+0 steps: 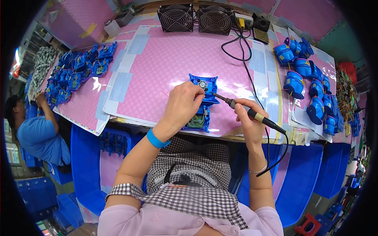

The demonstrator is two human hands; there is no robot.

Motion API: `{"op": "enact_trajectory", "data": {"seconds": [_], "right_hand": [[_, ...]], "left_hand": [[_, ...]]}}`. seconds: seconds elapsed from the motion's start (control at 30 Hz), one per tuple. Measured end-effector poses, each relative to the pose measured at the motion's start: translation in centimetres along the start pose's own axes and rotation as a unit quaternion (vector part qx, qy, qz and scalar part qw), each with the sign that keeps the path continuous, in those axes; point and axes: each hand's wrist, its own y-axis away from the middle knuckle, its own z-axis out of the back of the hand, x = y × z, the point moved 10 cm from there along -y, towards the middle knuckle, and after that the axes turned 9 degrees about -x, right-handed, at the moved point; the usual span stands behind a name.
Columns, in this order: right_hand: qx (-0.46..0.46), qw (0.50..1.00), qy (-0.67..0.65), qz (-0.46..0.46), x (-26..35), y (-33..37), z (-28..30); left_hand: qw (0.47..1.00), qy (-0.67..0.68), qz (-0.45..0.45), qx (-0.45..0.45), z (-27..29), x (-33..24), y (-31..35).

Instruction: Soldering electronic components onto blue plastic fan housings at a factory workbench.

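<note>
My right hand (250,122) grips a soldering iron (246,108) like a pen. Its tip points left at a blue plastic housing (213,83) lying on the pink-covered table. That housing is in two parts: the far one holds a round speaker (202,84), the near one a green circuit board (195,122). Over the housing's left side, my left hand (182,103) is closed in a pinch beside the iron's tip. What its fingertips hold is hidden. A thin red wire end sticks out left of that hand.
Two black fans (176,19) stand at the back beside a soldering-iron stand (260,29). Many blue housings (75,72) lie left; assembled blue pieces (294,83) sit right. The iron's black cable (252,78) crosses the table. A co-worker (39,129) sits far left. Blue bins (301,177) flank me.
</note>
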Motion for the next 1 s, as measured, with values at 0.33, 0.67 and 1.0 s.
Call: {"op": "enact_trajectory", "data": {"seconds": [0.33, 0.67, 1.0], "right_hand": [[-0.007, 0.998, -0.031, -0.05, -0.4, 0.2, 0.0], [-0.051, 0.996, -0.066, -0.04, -0.2, -0.1, 1.4], [-0.018, 0.997, -0.076, -0.026, 0.3, 0.3, -0.2]], "left_hand": [[1.0, -0.002, 0.001, 0.004, -0.1, 0.1, 0.0], [1.0, 0.007, 0.005, 0.006, 0.0, 0.2, -0.1], [0.989, 0.081, 0.08, -0.094, 2.3, 2.1, 0.6]]}}
